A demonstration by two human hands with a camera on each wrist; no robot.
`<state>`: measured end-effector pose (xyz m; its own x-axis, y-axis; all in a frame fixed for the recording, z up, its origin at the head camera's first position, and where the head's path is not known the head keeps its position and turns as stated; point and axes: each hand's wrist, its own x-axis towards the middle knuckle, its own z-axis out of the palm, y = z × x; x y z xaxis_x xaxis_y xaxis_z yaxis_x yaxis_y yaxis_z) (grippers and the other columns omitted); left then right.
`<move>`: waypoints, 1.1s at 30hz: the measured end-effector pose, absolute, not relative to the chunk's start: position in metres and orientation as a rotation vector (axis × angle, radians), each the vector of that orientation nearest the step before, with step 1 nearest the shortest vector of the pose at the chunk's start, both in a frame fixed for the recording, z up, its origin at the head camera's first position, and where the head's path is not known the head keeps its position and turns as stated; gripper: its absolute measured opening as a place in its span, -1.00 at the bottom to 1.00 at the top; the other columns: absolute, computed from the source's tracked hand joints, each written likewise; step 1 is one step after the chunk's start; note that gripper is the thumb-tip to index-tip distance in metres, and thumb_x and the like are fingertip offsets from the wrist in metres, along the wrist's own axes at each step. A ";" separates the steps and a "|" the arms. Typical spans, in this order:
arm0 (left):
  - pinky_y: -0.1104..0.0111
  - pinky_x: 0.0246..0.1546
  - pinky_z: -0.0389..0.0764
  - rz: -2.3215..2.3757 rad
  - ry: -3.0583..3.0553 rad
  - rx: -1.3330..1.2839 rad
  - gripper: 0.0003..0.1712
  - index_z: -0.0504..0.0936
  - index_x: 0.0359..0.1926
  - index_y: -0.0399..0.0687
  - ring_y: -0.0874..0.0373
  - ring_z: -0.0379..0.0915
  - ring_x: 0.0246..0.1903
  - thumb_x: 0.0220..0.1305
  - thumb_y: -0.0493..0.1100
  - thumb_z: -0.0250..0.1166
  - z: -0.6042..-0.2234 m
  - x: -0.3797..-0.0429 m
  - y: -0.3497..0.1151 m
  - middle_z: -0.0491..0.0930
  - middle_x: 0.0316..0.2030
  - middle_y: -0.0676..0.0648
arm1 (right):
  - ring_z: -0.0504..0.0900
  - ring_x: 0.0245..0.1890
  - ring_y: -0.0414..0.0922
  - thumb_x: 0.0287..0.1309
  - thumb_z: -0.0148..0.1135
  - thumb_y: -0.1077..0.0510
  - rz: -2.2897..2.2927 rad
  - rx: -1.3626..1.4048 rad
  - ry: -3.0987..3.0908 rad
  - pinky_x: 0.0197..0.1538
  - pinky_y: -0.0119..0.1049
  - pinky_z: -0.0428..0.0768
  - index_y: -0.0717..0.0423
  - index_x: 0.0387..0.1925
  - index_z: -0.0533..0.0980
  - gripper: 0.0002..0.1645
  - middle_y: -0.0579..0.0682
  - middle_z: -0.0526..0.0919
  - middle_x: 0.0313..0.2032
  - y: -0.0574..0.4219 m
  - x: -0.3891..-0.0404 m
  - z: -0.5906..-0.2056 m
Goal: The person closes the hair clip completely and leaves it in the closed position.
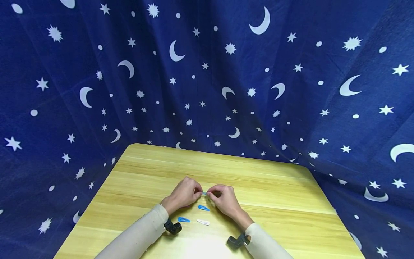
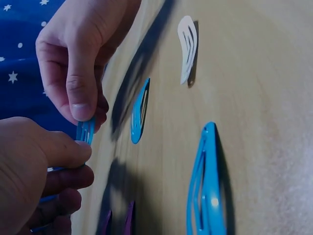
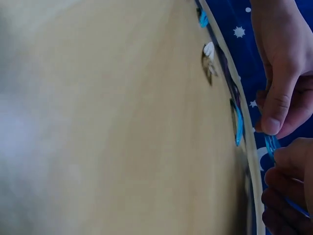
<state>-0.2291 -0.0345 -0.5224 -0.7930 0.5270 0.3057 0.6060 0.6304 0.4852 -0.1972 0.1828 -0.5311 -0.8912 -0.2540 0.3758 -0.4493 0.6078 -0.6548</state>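
Between both hands is a blue snap hair clip (image 1: 204, 193), held just above the table. My left hand (image 1: 185, 193) pinches one end between thumb and fingers. The other end is pinched by my right hand (image 1: 225, 200). In the left wrist view the held clip (image 2: 85, 131) shows its slotted body, with its ends covered by fingertips. Nearer to me on the table lie a blue hair clip (image 1: 203, 208), a second blue one (image 1: 183, 219) and a white hair clip (image 1: 203, 222).
Purple tips (image 2: 129, 218) of something stand at the bottom of the left wrist view, mostly cut off. The wooden table (image 1: 265, 180) ends at a dark blue curtain (image 1: 207, 79) with moons and stars. A black wrist camera (image 1: 173, 227) sits under the left forearm.
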 end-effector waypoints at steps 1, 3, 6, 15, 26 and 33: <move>0.52 -0.41 0.54 -0.875 -2.717 -0.956 -0.90 0.89 -0.35 0.02 0.45 0.48 -0.47 0.34 -0.23 0.54 -0.523 -0.229 -0.034 0.77 -0.46 0.16 | 0.77 -0.26 -0.28 0.25 0.56 0.26 1.141 0.586 -2.595 -0.11 -0.33 0.74 -0.03 -0.33 0.81 -0.88 -0.18 0.85 -0.33 0.183 -0.197 -0.532; 0.51 -0.40 0.54 -0.863 -2.717 -0.970 -0.90 0.89 -0.36 0.02 0.44 0.48 -0.47 0.33 -0.24 0.55 -0.524 -0.228 -0.034 0.77 -0.46 0.15 | 0.77 -0.25 -0.27 0.25 0.56 0.27 1.109 0.610 -2.602 -0.10 -0.33 0.72 -0.04 -0.34 0.81 -0.87 -0.18 0.85 -0.32 0.183 -0.197 -0.534; 0.49 -0.40 0.54 -0.832 -2.720 -0.984 -0.89 0.88 -0.39 0.01 0.42 0.48 -0.47 0.29 -0.26 0.56 -0.527 -0.227 -0.034 0.76 -0.48 0.15 | 0.77 -0.23 -0.23 0.24 0.56 0.28 1.063 0.644 -2.611 -0.10 -0.32 0.71 -0.04 -0.34 0.80 -0.87 -0.15 0.84 -0.31 0.183 -0.196 -0.536; 0.48 -0.45 0.43 -0.742 -2.741 -0.990 -0.86 0.87 -0.42 0.06 0.40 0.39 -0.49 0.25 -0.26 0.59 -0.531 -0.226 -0.033 0.65 -0.54 0.20 | 0.82 -0.08 -0.08 0.22 0.56 0.27 0.930 0.718 -2.629 0.07 -0.10 0.78 0.02 -0.34 0.80 -0.91 -0.05 0.86 -0.21 0.182 -0.196 -0.539; 0.49 -0.46 0.42 -0.686 -2.761 -0.973 -0.92 0.89 -0.36 0.07 0.39 0.39 -0.47 0.30 -0.18 0.60 -0.534 -0.227 -0.035 0.61 -0.49 0.19 | 0.80 -0.08 -0.05 0.18 0.57 0.28 0.845 0.744 -2.645 0.05 -0.07 0.76 0.05 -0.35 0.81 -0.93 -0.04 0.85 -0.18 0.180 -0.197 -0.538; 0.47 -0.41 0.47 -0.719 -2.765 -0.947 -0.94 0.88 -0.26 0.00 0.37 0.42 -0.45 0.30 -0.14 0.60 -0.534 -0.227 -0.040 0.64 -0.46 0.16 | 0.81 -0.07 -0.02 0.22 0.55 0.28 0.892 0.700 -2.650 0.06 -0.04 0.77 0.09 -0.27 0.81 -0.94 0.01 0.86 -0.17 0.182 -0.196 -0.537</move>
<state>-0.2272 -0.0396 -0.5337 -0.7941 0.5443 0.2704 0.6070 0.6891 0.3957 -0.1956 0.1821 -0.5374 -0.8507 -0.3595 0.3836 -0.5183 0.6957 -0.4973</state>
